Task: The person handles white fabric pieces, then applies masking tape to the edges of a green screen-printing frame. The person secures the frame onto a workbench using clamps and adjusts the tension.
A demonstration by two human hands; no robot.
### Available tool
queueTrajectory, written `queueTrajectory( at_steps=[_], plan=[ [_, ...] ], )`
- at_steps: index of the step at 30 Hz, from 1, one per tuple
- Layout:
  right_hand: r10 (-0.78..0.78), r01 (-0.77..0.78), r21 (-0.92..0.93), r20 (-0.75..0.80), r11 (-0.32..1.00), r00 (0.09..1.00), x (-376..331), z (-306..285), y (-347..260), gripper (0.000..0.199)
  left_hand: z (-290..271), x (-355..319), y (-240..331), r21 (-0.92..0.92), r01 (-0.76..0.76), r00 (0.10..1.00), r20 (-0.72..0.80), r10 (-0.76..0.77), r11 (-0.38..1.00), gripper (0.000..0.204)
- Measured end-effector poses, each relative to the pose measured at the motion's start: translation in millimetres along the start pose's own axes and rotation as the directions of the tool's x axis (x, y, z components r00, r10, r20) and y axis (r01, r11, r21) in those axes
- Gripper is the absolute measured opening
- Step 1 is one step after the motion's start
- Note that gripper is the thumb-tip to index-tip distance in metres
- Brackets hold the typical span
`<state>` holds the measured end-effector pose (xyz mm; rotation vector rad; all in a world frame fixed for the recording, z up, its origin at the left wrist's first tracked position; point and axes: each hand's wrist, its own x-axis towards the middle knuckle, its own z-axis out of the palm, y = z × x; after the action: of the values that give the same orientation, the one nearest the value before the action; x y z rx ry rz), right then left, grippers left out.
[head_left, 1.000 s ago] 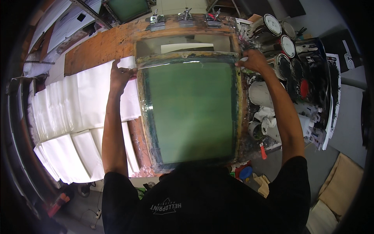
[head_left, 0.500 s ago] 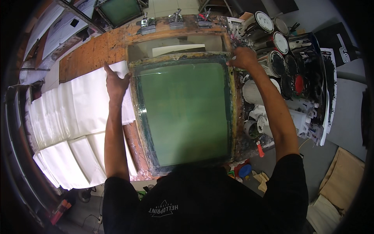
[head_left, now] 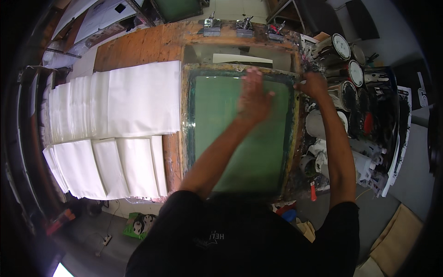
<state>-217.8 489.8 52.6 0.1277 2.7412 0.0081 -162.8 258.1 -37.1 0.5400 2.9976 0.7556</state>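
Note:
A screen printing frame (head_left: 187,124) with green mesh and a worn, taped wooden rim lies in front of me. Over its upper part is my left hand (head_left: 254,99), fingers stretched out and slightly blurred, holding nothing; whether it touches the mesh I cannot tell. My right hand (head_left: 314,85) is at the frame's far right corner, thumb against the rim and fingers curled, partly smeared. Just beyond the far rim a white strip (head_left: 242,58) shows on a darker surface. Left of the frame, overlapping white sheets (head_left: 143,99) lie in two rows.
Three metal clamps (head_left: 244,28) stand along the far edge of the wooden table (head_left: 134,51). Paint-smeared cans (head_left: 341,46) and jugs crowd the right side, with a red-handled tool (head_left: 313,190) near them. Folded tan cloth (head_left: 397,235) lies at the lower right.
My left hand has swung right from the white sheets to above the green mesh. My right hand stays at the far right corner, its fingers more curled. The whole view has shifted.

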Motion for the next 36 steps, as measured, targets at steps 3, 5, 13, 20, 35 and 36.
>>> queueTrajectory(
  at_steps=[3, 5, 13, 20, 35, 36],
  plan=[
    [0.048, -0.048, 0.054, 0.010, 0.997, 0.999, 1.8, 9.0, 3.8, 0.048, -33.9, -13.9, -85.9, 0.094, 0.167, 0.973, -0.179, -0.149, 0.981, 0.081],
    [0.041, -0.041, 0.085, 0.006, 0.996, 0.999, 2.2, 14.0, 10.4, 0.048, -57.0, -19.4, -131.4, 0.293, 0.276, 0.955, -0.191, -0.226, 0.915, 0.080],
    [0.011, -0.010, 0.034, -0.044, 0.999, 0.999, 8.0, 14.4, 15.3, 0.051, -45.8, 6.9, -102.7, 0.468, 0.159, 0.983, -0.153, -0.097, 0.869, 0.068],
    [-0.041, 0.012, -0.113, -0.254, 0.993, 0.966, -4.0, 15.5, 2.8, 0.063, 38.0, 69.8, 18.3, 0.120, -0.561, 0.825, 0.004, 0.565, 0.819, 0.064],
    [0.498, -0.072, 0.604, -0.578, 0.794, 0.647, -394.4, 174.2, -52.3, 0.018, 45.6, 186.3, 40.2, -0.589, -0.158, 0.563, 0.606, 0.562, 0.793, 0.047],
    [0.621, -0.230, 0.626, -0.526, 0.745, 0.581, -417.3, 196.1, -39.8, 0.021, 50.0, 189.0, 37.5, -0.601, -0.084, 0.552, 0.636, 0.539, 0.795, 0.047]
  ],
)
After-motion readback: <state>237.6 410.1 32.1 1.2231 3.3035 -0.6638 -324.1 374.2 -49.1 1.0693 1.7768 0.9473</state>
